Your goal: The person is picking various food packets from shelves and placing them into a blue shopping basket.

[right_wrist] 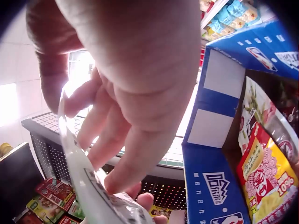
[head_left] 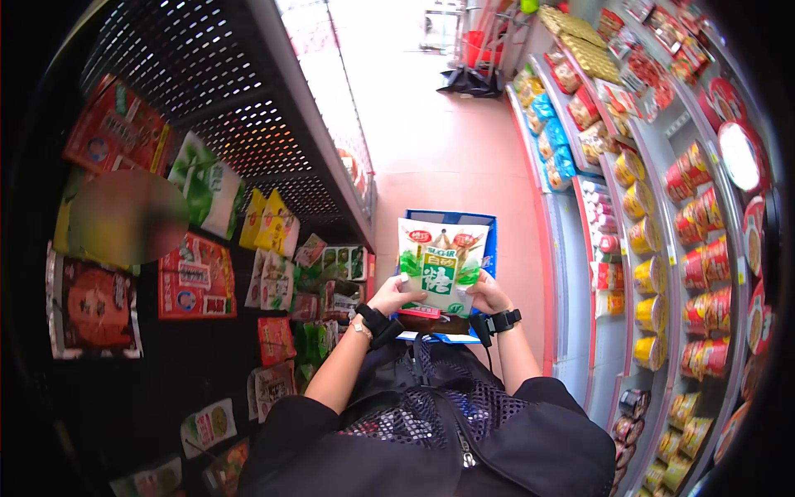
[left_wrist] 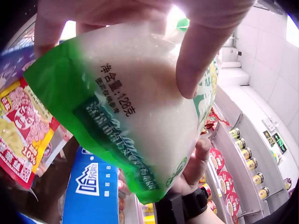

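Observation:
A white and green bag of sugar (head_left: 435,263), printed "SUGAR", is held upright between both hands, its front facing the person. My left hand (head_left: 396,295) pinches its lower left side, thumb on the front. My right hand (head_left: 490,296) grips the lower right side. In the left wrist view the thumb presses the bag (left_wrist: 140,88) near the printed weight. The right wrist view shows the bag (right_wrist: 81,172) almost edge-on, fingers curled behind it. Beneath it stands an open blue cardboard box (head_left: 489,228), holding a red and yellow packet (right_wrist: 264,175) and other packets.
At the left, a black perforated rack (head_left: 248,124) carries hanging packets, including a red one (head_left: 196,277). Shelves of yellow cups (head_left: 646,277) and red cups (head_left: 704,286) line the right. A pink tiled floor (head_left: 451,157) runs ahead between them, with a black bag (head_left: 472,83) farther off.

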Available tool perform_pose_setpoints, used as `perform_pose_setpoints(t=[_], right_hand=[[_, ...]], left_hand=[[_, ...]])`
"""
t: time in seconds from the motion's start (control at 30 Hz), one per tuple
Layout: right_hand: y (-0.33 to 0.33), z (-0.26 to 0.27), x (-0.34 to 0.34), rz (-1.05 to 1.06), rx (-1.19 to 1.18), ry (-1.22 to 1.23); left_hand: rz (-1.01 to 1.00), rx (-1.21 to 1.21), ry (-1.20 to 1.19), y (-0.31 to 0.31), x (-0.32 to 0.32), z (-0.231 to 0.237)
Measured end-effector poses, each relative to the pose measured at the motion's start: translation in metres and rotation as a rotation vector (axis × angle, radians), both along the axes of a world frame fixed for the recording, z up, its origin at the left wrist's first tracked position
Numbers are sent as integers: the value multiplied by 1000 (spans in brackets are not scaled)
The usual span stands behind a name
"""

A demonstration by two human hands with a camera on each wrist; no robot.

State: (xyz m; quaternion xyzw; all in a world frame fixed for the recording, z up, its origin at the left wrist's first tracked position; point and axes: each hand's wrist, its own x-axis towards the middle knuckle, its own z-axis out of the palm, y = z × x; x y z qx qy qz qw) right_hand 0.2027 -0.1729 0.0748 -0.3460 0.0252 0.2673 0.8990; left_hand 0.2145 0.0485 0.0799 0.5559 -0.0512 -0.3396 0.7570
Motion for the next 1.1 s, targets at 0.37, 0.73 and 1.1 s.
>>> perform_pose_setpoints(t=[0.37,0.73,1.1], right_hand=[[92,-3,42,235,-211,-182],[206,1,45,435,-133,-196],[221,-18,39,633,-442,-552]], left_hand=[[618,343,-173,67,-46,13],[987,494,-62,118,-116,4],[1265,442,-100,137,-130,-11]])
